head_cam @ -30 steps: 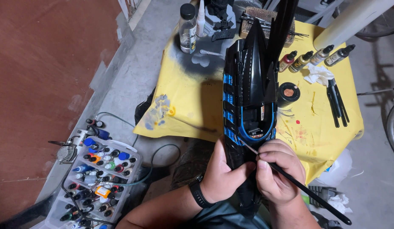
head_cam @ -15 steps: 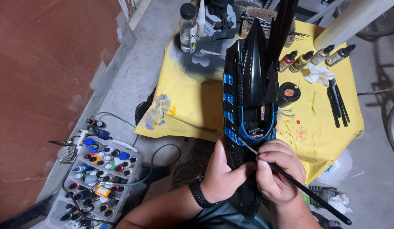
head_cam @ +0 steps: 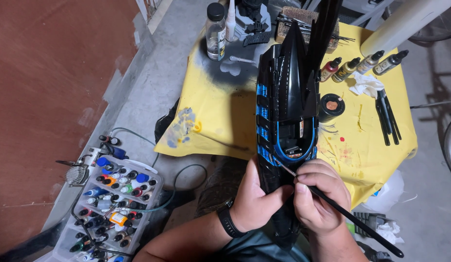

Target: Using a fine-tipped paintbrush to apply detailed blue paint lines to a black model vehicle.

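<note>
A long black model vehicle [head_cam: 289, 87] with blue painted stripes lies lengthwise over the yellow-covered table [head_cam: 220, 116], its near end resting in my lap. My left hand [head_cam: 257, 199] grips the model's near left side, with a black watch on that wrist. My right hand [head_cam: 318, 196] is shut on a thin black paintbrush [head_cam: 351, 217]. The brush tip touches the blue trim at the model's lower left edge. The handle slants down to the right past my wrist.
A clear tray [head_cam: 114, 204] of several small paint bottles sits on the floor at the left beside a cable. On the table stand a clear bottle [head_cam: 215, 31], dropper bottles [head_cam: 361, 65], a round black pot [head_cam: 331, 106], black tools [head_cam: 388, 119] and a crumpled tissue [head_cam: 366, 83].
</note>
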